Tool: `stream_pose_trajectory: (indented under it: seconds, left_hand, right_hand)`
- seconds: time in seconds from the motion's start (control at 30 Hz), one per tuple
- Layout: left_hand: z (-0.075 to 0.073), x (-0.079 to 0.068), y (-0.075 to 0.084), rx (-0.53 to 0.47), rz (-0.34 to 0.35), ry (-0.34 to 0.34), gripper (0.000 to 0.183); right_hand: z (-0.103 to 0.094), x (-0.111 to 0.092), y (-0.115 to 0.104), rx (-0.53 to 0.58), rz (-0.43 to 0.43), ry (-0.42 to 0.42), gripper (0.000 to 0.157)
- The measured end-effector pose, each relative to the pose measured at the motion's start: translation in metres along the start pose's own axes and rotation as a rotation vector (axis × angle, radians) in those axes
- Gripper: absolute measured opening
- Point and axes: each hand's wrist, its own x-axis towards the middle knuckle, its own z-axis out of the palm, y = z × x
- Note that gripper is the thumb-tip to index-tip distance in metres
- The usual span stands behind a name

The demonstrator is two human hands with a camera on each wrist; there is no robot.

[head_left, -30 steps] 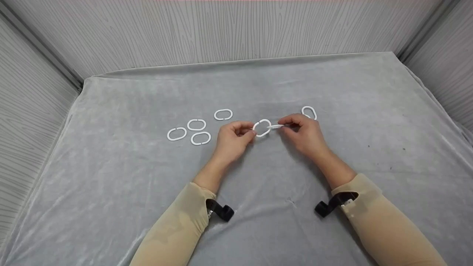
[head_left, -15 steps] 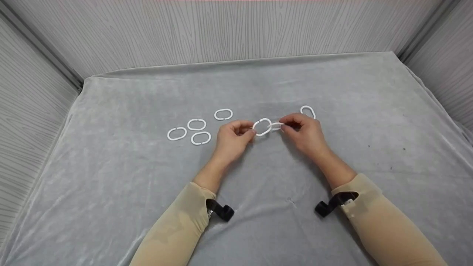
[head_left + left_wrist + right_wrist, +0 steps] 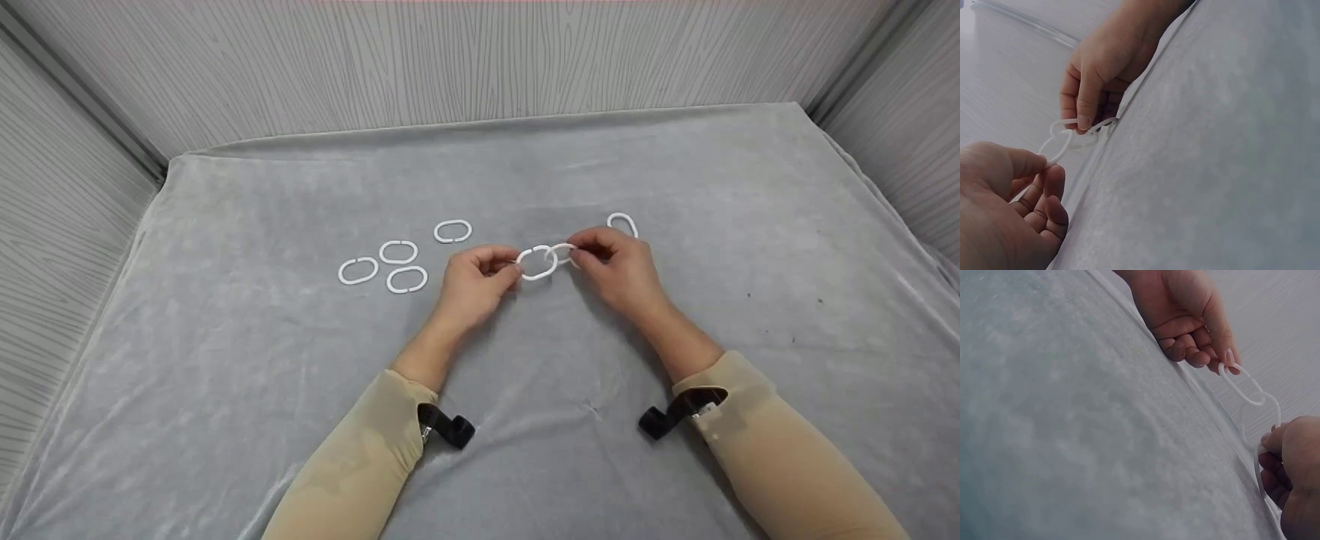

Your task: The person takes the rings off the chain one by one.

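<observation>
My left hand (image 3: 476,285) pinches a white oval plastic chain link (image 3: 534,278) between thumb and fingers, with a small gap on its upper side. Through its right end passes a second white link (image 3: 564,244), which my right hand (image 3: 619,270) pinches. Beyond the right fingers shows a third link (image 3: 632,223), partly hidden by that hand. In the right wrist view this third link (image 3: 1257,473) hangs down beside the right fingertips. Seen from the left wrist, the first link (image 3: 1062,151) and the second link (image 3: 1053,128) cross each other between the two hands.
Several loose white links lie left of the hands, among them an upper one (image 3: 453,220) and a leftmost one (image 3: 358,283). They rest on a grey cloth (image 3: 525,450) covering the table. Wood-grain panels (image 3: 450,60) rise behind the table and at both sides.
The second link, seen nearly edge-on before, has turned and shows more of its oval. The first link has tilted and moved slightly right. The third link has shifted slightly left.
</observation>
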Motion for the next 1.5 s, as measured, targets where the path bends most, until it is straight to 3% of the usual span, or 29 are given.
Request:
stream_pose_trajectory:
  seconds: [0.63,0.87,1.5]
  left_hand:
    - [0.0006,-0.0029,0.0027,0.071,0.011,-0.101,0.014]
    - [0.001,-0.0028,0.0025,0.047,-0.008,-0.135,0.019]
    - [0.0015,-0.0033,0.0032,0.073,-0.019,-0.149,0.017]
  right_hand:
    - [-0.0008,-0.0009,-0.0002,0.097,-0.022,-0.048,0.009]
    - [-0.0005,-0.0012,-0.0015,0.119,-0.032,-0.054,0.01]
    - [-0.0005,-0.0018,-0.0014,0.092,-0.035,-0.083,0.011]
